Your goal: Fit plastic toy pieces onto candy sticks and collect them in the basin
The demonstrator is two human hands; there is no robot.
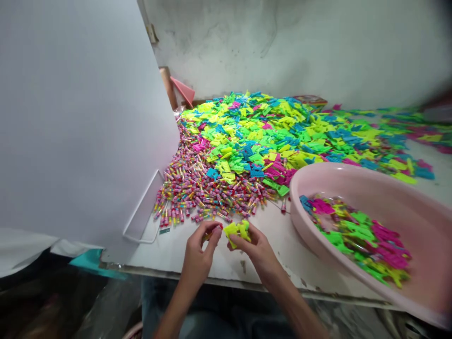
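A large white board [77,117] leans across the upper left of the frame, walling off that side of the white table [169,252] so the loose stock stays banked against it. At its foot, left of centre, lies a spread of small pink-capped tubes with striped, multicoloured bodies [197,193], close enough to the table's near edge to be picked one at a time.

Low in the middle of the frame, the left hand [199,252] has its fingers [212,234] pinched nearly shut on something small; a bit of red and yellow shows at the tips, likely one of the tubes, though the piece is too small to be sure. Just right of it, nearly touching, the right hand [256,249] closes thumb and fingers around a yellow moulded plastic piece [237,230], held up off the table and turned toward the other hand, as if so the two parts can meet.

Behind, from centre to the upper right, a broad heap of flat plastic pieces in yellow, green, blue and pink [282,136] covers the table back to the grey wall [300,47]. At the lower right, a pale pink plastic basin [356,176] overhangs the table edge beside the right hand, holding green, pink and yellow pieces [363,238], apart from the loose heap.
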